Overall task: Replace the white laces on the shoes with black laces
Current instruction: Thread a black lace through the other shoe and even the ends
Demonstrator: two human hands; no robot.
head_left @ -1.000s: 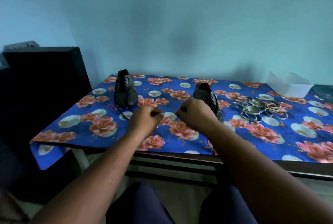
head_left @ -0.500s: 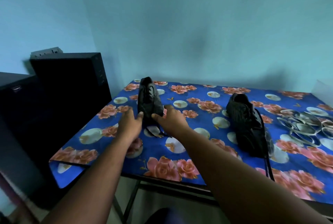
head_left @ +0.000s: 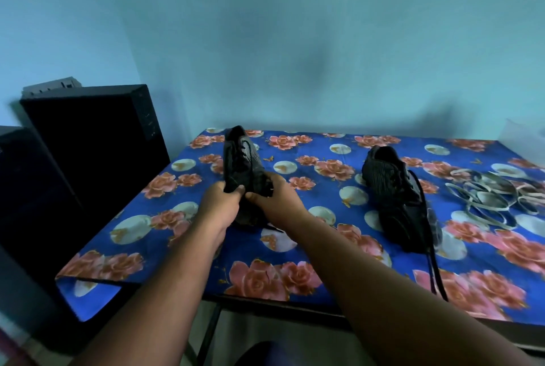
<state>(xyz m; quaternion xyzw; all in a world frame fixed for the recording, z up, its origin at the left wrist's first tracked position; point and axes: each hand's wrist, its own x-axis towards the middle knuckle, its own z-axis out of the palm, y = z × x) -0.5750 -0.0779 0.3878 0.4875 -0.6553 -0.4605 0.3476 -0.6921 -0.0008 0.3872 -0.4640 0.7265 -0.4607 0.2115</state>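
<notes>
Two hands meet on my screen at the near end of the left shoe (head_left: pixel 242 165), which lies lengthwise toward the table's far left corner, its other end pointing at the wall. My left hand (head_left: pixel 221 203) curls its fingers round the shoe's left side, thumb pressed on top; my right hand (head_left: pixel 278 200) grips the right side the same way, thumb tip almost touching the other thumb. Both wrists hide the shoe's near end, and a short black lace (head_left: pixel 272 228) end pokes out from under the right wrist onto the cloth. I cannot tell whether that shoe is fully laced. The right shoe (head_left: pixel 398 197) lies well apart, toward the middle right of the table (head_left: pixel 324 286), nothing touching it; its black lace (head_left: pixel 433 250) trails down along its right side and runs past the table's near edge. Farther right, near the right edge, I see the white laces (head_left: pixel 489 197) in a loose tangle of loops, just beside the right shoe but not touching it. My right forearm crosses the near edge between the two shoes and covers part of the flowered blue cloth. Off the table's left edge stands a black box (head_left: pixel 94 153), close against the corner, with another dark box (head_left: pixel 26 203) in front of it. A pale blue wall (head_left: pixel 295 41) closes the far side.
</notes>
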